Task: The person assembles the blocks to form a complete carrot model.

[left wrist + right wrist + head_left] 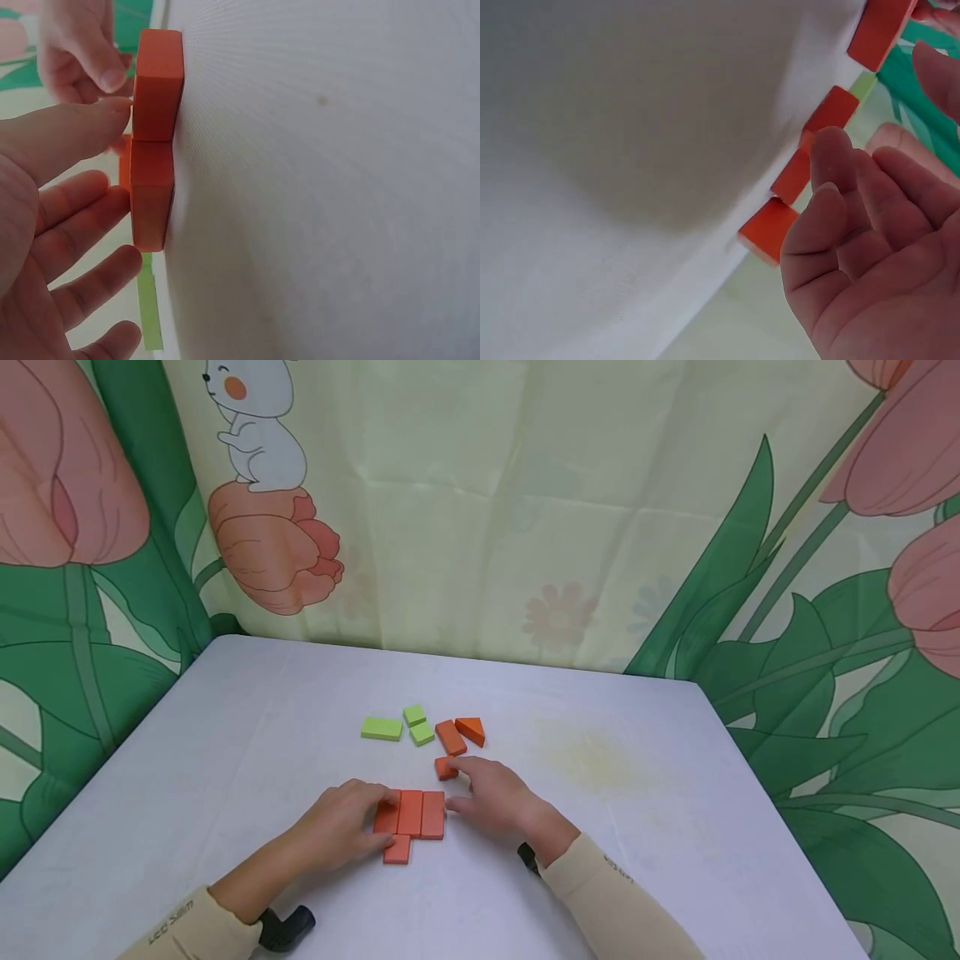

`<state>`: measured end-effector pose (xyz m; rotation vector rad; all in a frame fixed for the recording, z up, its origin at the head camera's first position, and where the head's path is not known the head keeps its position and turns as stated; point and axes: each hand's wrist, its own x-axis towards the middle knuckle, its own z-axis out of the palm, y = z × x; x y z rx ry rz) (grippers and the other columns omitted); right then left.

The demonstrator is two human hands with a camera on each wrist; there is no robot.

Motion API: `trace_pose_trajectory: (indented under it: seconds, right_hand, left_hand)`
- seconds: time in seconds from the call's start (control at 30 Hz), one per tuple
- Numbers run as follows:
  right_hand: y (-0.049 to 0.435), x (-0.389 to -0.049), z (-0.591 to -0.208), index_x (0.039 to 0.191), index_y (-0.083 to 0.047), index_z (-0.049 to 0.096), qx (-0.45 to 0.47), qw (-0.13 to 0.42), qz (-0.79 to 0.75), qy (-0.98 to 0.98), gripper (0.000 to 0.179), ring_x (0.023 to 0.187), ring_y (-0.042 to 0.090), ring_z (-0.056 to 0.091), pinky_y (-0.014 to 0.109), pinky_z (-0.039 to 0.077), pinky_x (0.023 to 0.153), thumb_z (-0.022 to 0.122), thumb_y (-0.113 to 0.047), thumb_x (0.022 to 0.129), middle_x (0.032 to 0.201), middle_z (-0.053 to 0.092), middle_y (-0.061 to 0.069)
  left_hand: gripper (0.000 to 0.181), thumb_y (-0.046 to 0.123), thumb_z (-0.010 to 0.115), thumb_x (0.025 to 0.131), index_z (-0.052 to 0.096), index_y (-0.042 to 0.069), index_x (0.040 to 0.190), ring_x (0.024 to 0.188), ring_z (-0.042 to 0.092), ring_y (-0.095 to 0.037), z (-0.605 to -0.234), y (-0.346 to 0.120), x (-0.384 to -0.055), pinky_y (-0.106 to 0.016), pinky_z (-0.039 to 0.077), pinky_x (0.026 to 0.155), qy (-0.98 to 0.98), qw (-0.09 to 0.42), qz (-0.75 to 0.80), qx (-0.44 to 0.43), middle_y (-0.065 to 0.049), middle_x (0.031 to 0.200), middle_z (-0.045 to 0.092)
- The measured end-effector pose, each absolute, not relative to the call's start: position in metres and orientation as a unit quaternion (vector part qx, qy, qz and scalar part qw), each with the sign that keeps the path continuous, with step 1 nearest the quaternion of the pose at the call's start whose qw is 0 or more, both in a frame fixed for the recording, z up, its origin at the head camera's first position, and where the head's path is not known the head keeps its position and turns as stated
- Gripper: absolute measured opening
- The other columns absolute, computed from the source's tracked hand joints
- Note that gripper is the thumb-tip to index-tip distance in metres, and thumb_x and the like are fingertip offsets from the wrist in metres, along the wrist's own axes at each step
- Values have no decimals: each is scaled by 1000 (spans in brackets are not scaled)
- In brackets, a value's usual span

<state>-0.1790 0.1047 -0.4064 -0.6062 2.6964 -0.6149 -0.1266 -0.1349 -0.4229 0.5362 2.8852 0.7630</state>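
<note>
In the head view, three orange-red rectangular blocks [432, 816] lie side by side, with a smaller red block [397, 850] against their near side. My left hand [347, 822] rests at the left of this group, its fingertips touching the leftmost block and its thumb at the smaller one. The left wrist view shows those fingers [94, 281] spread beside the block edges. Beyond the group's right edge, my right hand [498, 793] reaches a small orange block [445, 768] with its fingertips. In the right wrist view, the fingertips partly cover the orange blocks [791, 176].
Behind the small block lie an orange rectangular block [451, 737] and an orange triangular block [472, 730]. Left of them are a long green block [381, 729] and two small green blocks [422, 733]. A floral curtain [487, 510] hangs behind the white table [637, 860].
</note>
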Motion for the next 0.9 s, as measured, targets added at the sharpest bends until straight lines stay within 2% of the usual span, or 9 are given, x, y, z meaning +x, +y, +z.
trace_pose_trajectory:
  seconds: [0.2,0.4,0.6,0.9]
  right_hand:
    - [107,-184,-410,147,-12,50,-223,157,-194,942,56,129,23,52,43,44,104,68,-26,95,140,57,3]
    - [110,-184,-409,146,-13,53,-223,157,-189,943,54,131,24,51,44,42,106,67,-27,96,140,57,2]
    - [106,-189,-408,143,-11,55,-220,134,-198,946,50,126,25,54,44,45,103,68,-23,96,136,60,3]
    - [103,-195,-408,137,-11,60,-225,130,-180,949,42,120,24,57,42,47,100,68,-19,96,129,63,2]
  left_hand:
    - [49,26,89,75,69,13,118,108,58,-21,-423,-133,-126,-43,49,92,951,56,251,172,7,107,66]
    - [49,27,89,76,69,14,118,108,58,-21,-423,-134,-126,-44,49,92,952,54,247,174,7,106,66]
    - [49,27,89,76,69,14,119,108,58,-20,-422,-135,-127,-43,49,92,951,54,252,172,7,107,66]
    - [51,28,89,76,69,13,121,109,58,-21,-421,-135,-126,-42,49,92,950,64,256,165,7,109,66]
